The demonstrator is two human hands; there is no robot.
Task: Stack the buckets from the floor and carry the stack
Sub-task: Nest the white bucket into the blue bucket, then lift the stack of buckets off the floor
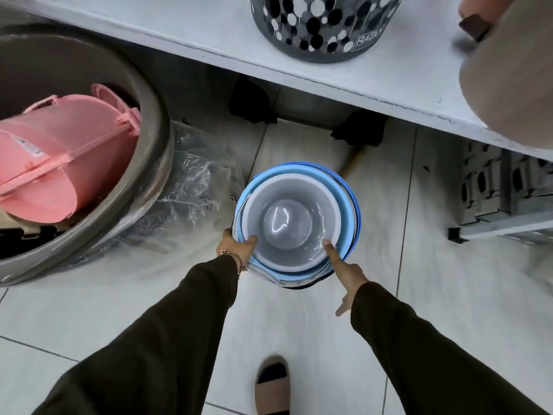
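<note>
A stack of nested buckets is at mid-frame above the tiled floor: a light blue outer bucket with a white-rimmed grey one inside, wrapped in clear film. My left hand grips the stack's near left rim, thumb over the edge. My right hand is at the near right rim, with the index finger stretched along the inside of the rim and the other fingers spread below. Whether the stack's base touches the floor is hidden.
A big grey tub at left holds pink buckets. Crumpled clear plastic lies beside it. A white shelf runs across the top with a spotted grey bin. Low metal racking stands at right. My sandalled foot is below.
</note>
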